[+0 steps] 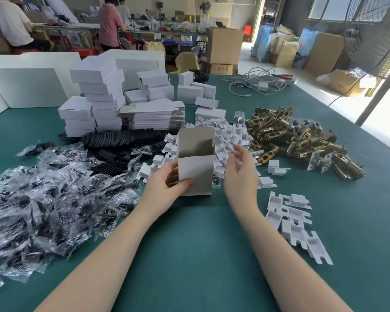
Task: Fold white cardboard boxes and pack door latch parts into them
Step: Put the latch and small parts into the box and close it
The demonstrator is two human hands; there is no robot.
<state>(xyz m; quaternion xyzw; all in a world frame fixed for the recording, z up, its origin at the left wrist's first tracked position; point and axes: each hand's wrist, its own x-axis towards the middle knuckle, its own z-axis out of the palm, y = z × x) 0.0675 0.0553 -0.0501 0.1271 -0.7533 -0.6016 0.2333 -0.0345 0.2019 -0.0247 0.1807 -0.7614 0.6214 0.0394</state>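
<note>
One upright white cardboard box (195,167) was gripped by the left hand (167,183); right hand (240,167), fingers loosely spread beside it, held nothing. Unfastened flaps risked collapse.

A green-covered table (189,255) carries everything. Taking the stack of flat box blanks (152,115) as landmark: folded white boxes (95,97) are piled just left of it and behind it, black discs (119,140) lie just in front, and clear bagged parts (43,199) spread well in front and to the left. White card inserts (223,136) heap just to its right; brass latches (297,136) lie farther right. White cables (257,84) rest behind, to the right.
</note>
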